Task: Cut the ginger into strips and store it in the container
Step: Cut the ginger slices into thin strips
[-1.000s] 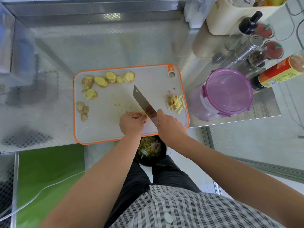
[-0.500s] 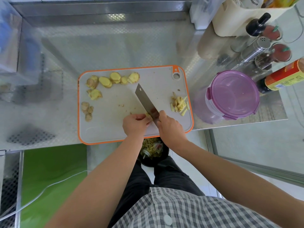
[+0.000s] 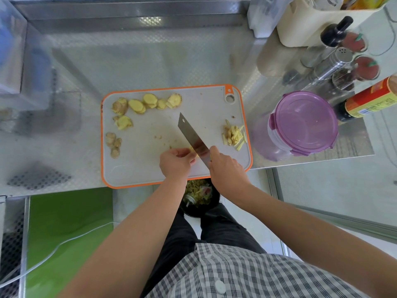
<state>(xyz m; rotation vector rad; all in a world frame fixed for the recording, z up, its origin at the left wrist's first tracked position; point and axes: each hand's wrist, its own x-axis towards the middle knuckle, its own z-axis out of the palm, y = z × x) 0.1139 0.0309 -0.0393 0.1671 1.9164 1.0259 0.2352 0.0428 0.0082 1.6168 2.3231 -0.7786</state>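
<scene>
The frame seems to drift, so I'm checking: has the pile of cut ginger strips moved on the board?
No. The ginger strips lie at the cutting board's right edge, this side of its hanging hole, as before.

One cutting board (image 3: 214, 100). One knife (image 3: 193, 138). Two hands: left hand (image 3: 175, 164), right hand (image 3: 226, 166). Ginger slices (image 3: 137, 106) — six, perhaps seven, as they overlap. One ginger piece (image 3: 191, 150) at the left hand's fingertips. Three small knobs (image 3: 113, 143). One heap of strips (image 3: 233, 134). One purple-lidded container (image 3: 305, 123). Two red-topped jars (image 3: 366, 68).
</scene>
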